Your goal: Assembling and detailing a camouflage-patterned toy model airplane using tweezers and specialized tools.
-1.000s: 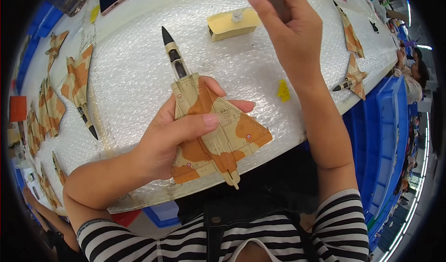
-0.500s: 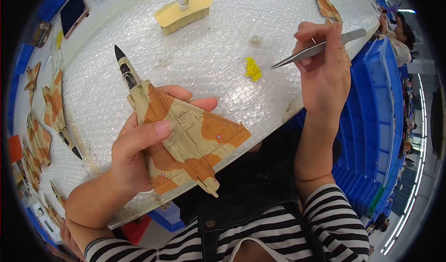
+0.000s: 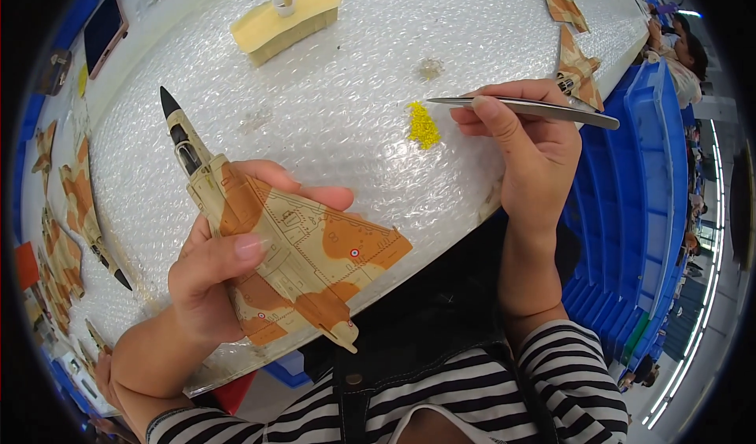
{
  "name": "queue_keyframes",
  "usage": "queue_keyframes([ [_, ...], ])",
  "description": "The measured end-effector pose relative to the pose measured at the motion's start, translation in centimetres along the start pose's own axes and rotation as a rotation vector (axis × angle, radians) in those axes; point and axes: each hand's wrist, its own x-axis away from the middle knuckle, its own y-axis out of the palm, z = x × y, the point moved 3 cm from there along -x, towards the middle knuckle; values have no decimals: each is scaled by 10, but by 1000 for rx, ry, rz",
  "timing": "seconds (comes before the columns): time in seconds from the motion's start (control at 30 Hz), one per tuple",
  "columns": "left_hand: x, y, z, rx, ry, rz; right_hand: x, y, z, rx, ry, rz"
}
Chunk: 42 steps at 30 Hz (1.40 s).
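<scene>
My left hand [image 3: 216,275] grips a tan and brown camouflage model jet [image 3: 295,243] by its fuselage, thumb on top, black nose pointing up and left. My right hand [image 3: 528,157] holds metal tweezers [image 3: 520,108] level, their tips pointing left just above a small yellow scrap [image 3: 423,124] lying on the bubble wrap [image 3: 331,98]. The tweezer tips are apart from the jet.
A yellow sponge block [image 3: 285,20] with a small white cup on it sits at the far edge. More camouflage model jets [image 3: 75,208] line the left side, and others [image 3: 573,58] lie at the right. Blue bins [image 3: 646,208] stand to the right. A dark tablet [image 3: 102,31] rests far left.
My right hand has come down from the far side of the table toward the yellow scrap and now holds tweezers. The jet in my left hand sits closer and lower.
</scene>
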Motion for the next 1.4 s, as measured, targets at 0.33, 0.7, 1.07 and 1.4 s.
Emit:
queue_keyframes([
  [0.33,-2,1,0,79,-9,-40,0,2,2,55,-29,-40],
  [0.7,-3,2,0,173,-25,14,0,2,3,93,-42,-69],
  [1.07,-2,2,2,59,-23,-21,7,7,-3,82,-134,-146],
  [1.4,0,2,2,-12,-24,4,1,-1,-3,134,-96,-75],
])
